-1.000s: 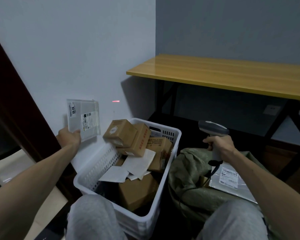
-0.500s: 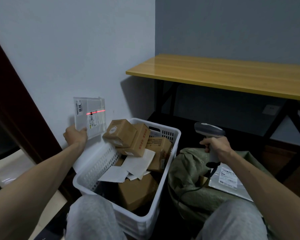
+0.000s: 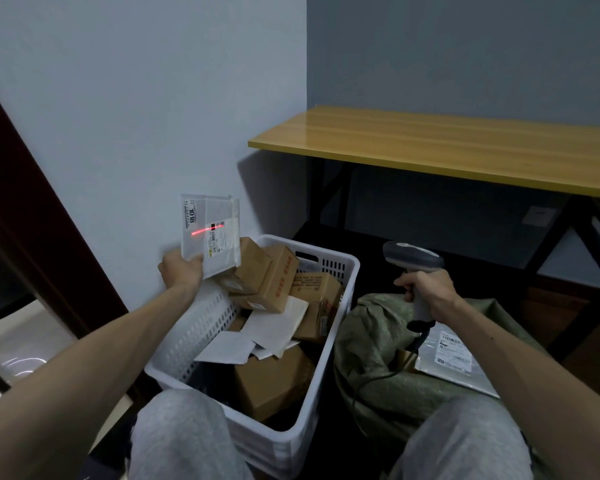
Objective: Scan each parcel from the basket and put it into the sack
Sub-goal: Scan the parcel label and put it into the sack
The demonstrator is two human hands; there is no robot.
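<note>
My left hand (image 3: pixel 181 273) grips the lower corner of a flat white mailer parcel (image 3: pixel 211 233), held upright above the left rim of the white basket (image 3: pixel 336 268). A red scan line lies across the parcel's label. My right hand (image 3: pixel 426 289) holds a grey barcode scanner (image 3: pixel 413 261) by its handle, pointed left at the parcel. The basket holds several brown cardboard boxes (image 3: pixel 274 275) and white envelopes (image 3: pixel 274 327). The green sack (image 3: pixel 381 341) lies to the right of the basket, with a grey labelled parcel (image 3: pixel 447 358) on it.
A yellow-topped wooden table (image 3: pixel 447 147) on black legs stands behind the sack. A dark door frame (image 3: pixel 32 202) runs along the left. My knees in grey trousers (image 3: pixel 181 438) sit at the bottom, either side of the basket's near corner.
My left hand brought the white parcel rightward toward the basket. The red scan line, first a dot on the wall, now crosses the parcel's label. The scanner shifted slightly left.
</note>
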